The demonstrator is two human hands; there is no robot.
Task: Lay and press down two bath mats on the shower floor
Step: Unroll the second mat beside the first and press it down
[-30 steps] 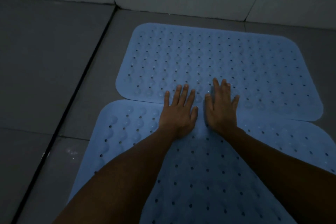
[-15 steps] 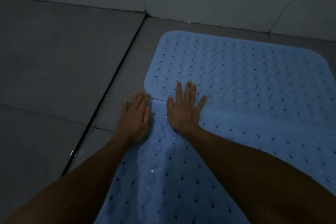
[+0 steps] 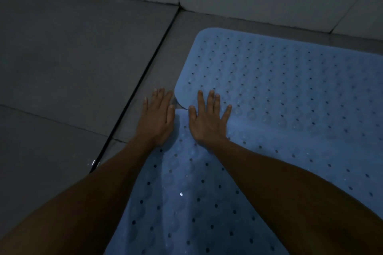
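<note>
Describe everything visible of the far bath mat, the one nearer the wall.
The far bath mat is pale blue, looks like soft rubber or plastic, with rounded corners, rows of small drain holes and round bumps between them. It lies flat on the grey tiled floor, close to the wall, running out of view on the right. Its near edge overlaps the near mat. The right hand presses flat across that seam, fingers spread.

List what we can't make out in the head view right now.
- Near mat: its right and bottom edges are cut off by the frame and hidden under both forearms.
- Far mat: right end cut off by the frame edge.
- Seam between the mats: partly hidden under the right hand.
- Left hand: covers the near mat's corner.
- Suction contact underneath: not visible; dim light.
</note>
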